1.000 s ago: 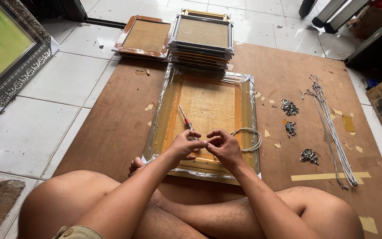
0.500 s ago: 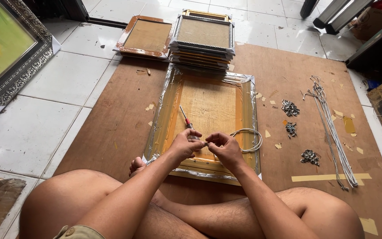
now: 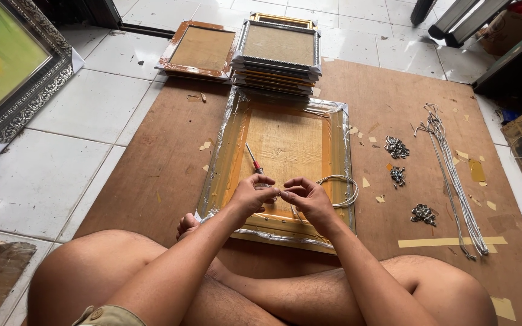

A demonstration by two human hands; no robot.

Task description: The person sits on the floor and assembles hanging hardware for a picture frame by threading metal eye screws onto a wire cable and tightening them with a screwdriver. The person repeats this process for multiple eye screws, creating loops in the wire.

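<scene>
A picture frame (image 3: 231, 133) wrapped in clear plastic lies face down in front of me on a brown board (image 3: 170, 163). My left hand (image 3: 254, 192) and my right hand (image 3: 305, 196) meet over its near edge, pinching a thin white cord (image 3: 338, 181) between the fingertips. The cord loops away to the right across the frame's backing. A red-handled screwdriver (image 3: 253, 159) rests on the backing just beyond my left hand.
A stack of frames (image 3: 278, 45) stands at the far end of the board, with a brown frame (image 3: 199, 50) to its left. Small piles of metal hooks (image 3: 396, 147) and a bundle of white cords (image 3: 454, 175) lie at right. A large ornate framed picture (image 3: 13, 66) leans at far left.
My hands have stayed over the frame's near edge, with only slight finger movement on the cord.
</scene>
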